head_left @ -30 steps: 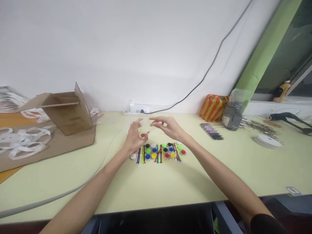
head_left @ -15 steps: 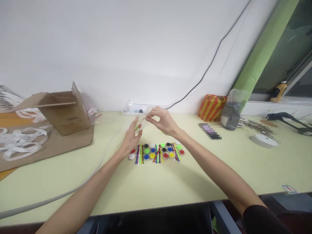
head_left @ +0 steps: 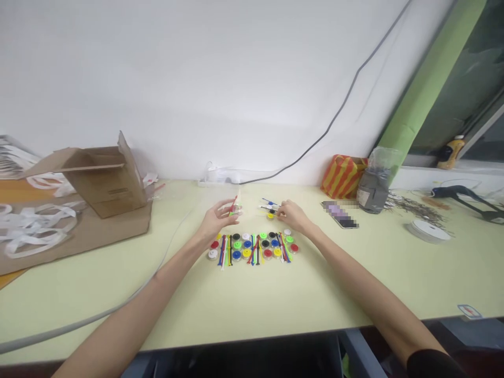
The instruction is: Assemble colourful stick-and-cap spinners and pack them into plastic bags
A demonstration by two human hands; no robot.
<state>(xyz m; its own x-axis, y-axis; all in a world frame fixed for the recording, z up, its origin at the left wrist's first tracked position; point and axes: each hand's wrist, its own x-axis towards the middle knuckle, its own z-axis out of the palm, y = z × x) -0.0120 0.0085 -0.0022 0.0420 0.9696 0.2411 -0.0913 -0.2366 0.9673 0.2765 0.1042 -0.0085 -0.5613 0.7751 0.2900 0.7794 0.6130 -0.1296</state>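
Observation:
My left hand [head_left: 219, 218] is closed around a clear plastic bag [head_left: 239, 195], with a red arrow [head_left: 233, 205] and some green showing at the fingers. My right hand [head_left: 292, 216] pinches at the end of a thin black arrow [head_left: 269, 209] at the back of the group. Near those fingertips lie a blue disc-and-arrow piece [head_left: 270, 202] and a yellow disc [head_left: 270, 216]. In front of both hands, coloured round discs on clear bases [head_left: 246, 253] stand in small clusters. Bundles of coloured plastic arrows [head_left: 224, 251] lie between the clusters.
An open cardboard box [head_left: 104, 184] and white ribbon [head_left: 39, 231] are on the left. A power strip [head_left: 220, 178] sits by the wall. On the right are a phone [head_left: 339, 214], a striped bag [head_left: 342, 176], a dark plastic-wrapped package [head_left: 372, 189] and a white roll [head_left: 428, 230].
My hands have moved apart. My right hand has come down and rightward to the pieces on the table, while my left hand stays raised at the left with the bag.

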